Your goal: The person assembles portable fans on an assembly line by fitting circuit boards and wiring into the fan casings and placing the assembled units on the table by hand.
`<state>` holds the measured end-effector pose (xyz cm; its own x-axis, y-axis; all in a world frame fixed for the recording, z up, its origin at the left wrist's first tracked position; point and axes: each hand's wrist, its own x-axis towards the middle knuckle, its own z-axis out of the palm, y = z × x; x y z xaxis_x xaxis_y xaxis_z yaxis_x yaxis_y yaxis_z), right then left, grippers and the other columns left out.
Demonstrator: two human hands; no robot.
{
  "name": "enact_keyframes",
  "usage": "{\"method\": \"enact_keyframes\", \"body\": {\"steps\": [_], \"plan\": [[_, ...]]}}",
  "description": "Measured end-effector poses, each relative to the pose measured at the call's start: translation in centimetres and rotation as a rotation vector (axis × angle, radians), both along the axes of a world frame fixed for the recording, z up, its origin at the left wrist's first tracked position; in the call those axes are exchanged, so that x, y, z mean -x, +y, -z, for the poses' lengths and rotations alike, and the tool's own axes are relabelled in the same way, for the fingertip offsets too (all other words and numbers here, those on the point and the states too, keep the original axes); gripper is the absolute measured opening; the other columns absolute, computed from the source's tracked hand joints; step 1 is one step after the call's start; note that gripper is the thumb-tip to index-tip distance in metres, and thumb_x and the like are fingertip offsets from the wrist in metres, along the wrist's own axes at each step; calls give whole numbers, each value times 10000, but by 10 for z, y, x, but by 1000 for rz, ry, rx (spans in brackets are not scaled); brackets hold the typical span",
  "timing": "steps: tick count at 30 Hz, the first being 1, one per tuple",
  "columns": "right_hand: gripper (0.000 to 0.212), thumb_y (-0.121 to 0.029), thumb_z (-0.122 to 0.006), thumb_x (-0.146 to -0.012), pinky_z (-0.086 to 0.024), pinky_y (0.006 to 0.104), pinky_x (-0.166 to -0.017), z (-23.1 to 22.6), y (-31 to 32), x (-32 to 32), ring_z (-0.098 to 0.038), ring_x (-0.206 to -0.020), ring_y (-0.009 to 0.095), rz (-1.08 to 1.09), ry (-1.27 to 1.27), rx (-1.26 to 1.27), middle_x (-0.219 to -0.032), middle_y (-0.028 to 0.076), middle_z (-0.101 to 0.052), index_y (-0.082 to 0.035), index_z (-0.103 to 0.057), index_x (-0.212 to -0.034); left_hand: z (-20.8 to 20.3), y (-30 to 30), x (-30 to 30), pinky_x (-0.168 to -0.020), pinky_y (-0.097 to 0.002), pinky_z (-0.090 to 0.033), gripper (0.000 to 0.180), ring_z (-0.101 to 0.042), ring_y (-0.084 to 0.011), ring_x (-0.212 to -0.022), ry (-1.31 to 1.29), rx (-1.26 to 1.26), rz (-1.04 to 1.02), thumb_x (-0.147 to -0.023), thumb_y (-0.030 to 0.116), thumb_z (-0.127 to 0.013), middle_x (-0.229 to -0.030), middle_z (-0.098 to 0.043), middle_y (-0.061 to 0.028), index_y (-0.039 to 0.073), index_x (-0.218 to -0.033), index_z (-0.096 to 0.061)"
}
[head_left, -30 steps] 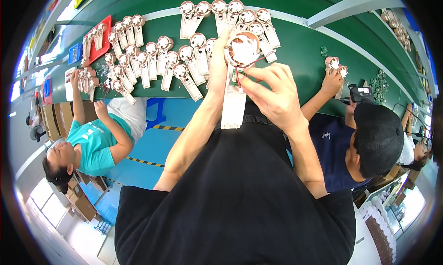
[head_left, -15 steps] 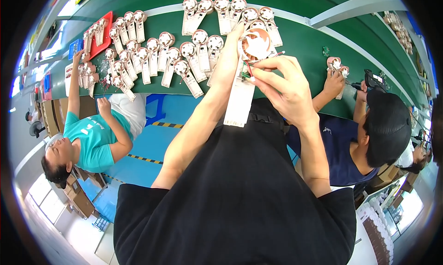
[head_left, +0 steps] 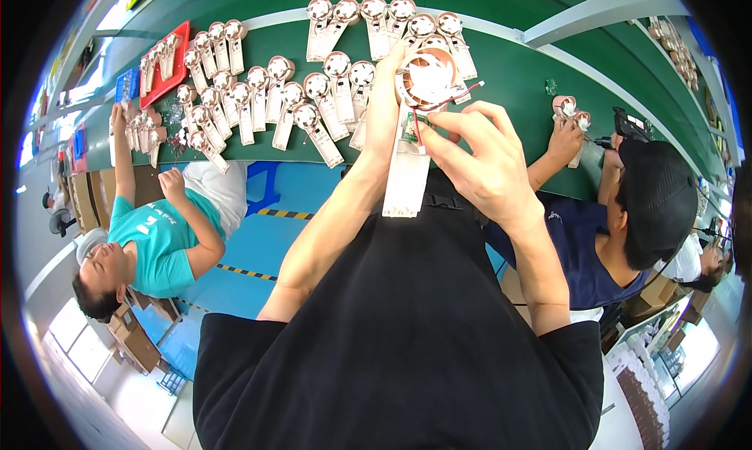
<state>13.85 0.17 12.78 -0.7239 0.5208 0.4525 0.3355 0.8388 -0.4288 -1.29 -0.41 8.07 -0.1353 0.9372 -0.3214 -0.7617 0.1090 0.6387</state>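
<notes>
Over the table's near edge I hold a handheld fan body, its round pinkish head up and its white handle pointing toward me. My left hand is closed around its left side, partly hidden behind the head. A small green circuit board lies in the upper handle, with a red wire and a white plug beside it. My right hand has thumb and forefinger bent together at the board's right edge; what they pinch is hidden. A second red-and-black wire ends in a white plug right of the head.
Several similar fan bodies lie in rows on the green table. At left are a red tray and a blue bin. A person in teal sits left; one in a black cap works at right with a tool. A metal frame bar crosses above.
My right fingers have shifted slightly down and right, baring more of the board and plug. The wire with the other plug now sticks out farther right. The person at left has moved an arm.
</notes>
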Motion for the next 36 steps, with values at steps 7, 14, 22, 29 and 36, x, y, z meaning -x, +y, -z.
{"method": "enact_keyframes", "body": {"steps": [7, 14, 22, 29, 36], "plan": [[305, -80, -776, -687, -461, 334, -790, 7, 7, -3, -560, -729, 160, -27, 87, 98, -955, 4, -644, -100, -706, -983, -16, -2, -8, -688, -277, -553, 384, -652, -134, -778, -70, -5, -39, -1005, 384, -388, -935, -659, -57, 53, -1044, -578], [302, -77, -802, -666, -470, 333, -790, 2, 8, -4, -564, -790, 194, -8, 73, 151, -977, 4, -660, -107, -726, -957, -4, 4, -8, -710, -287, -563, 355, -656, -150, -787, -151, -27, -46, -1004, 359, -408, -934, -656, -69, 48, -1036, -574], [353, -88, -809, -666, -470, 348, -817, 0, 3, -8, -578, -854, 200, 43, 24, 107, -1023, 2, -653, -109, -691, -999, 34, 11, -9, -743, -293, -570, 389, -670, -181, -859, -119, -50, -22, -1001, 364, -418, -964, -650, -108, 15, -1087, -565], [338, -19, -792, -710, -497, 280, -691, -4, -8, -16, -604, -734, 145, 187, 169, 269, -1038, 60, -646, -50, -681, -1028, 4, 9, -11, -614, -279, -558, 470, -660, -160, -697, -114, -33, 45, -998, 458, -379, -841, -668, -85, 48, -990, -610], [422, -144, -758, -811, -501, 295, -667, 21, -36, -8, -603, -696, 140, 519, 194, 853, -953, 98, -611, 5, -586, -1167, 44, 24, -18, -546, -292, -483, 593, -571, -147, -588, 11, 41, 26, -1019, 508, -220, -760, -633, -55, 56, -974, -601]]}}
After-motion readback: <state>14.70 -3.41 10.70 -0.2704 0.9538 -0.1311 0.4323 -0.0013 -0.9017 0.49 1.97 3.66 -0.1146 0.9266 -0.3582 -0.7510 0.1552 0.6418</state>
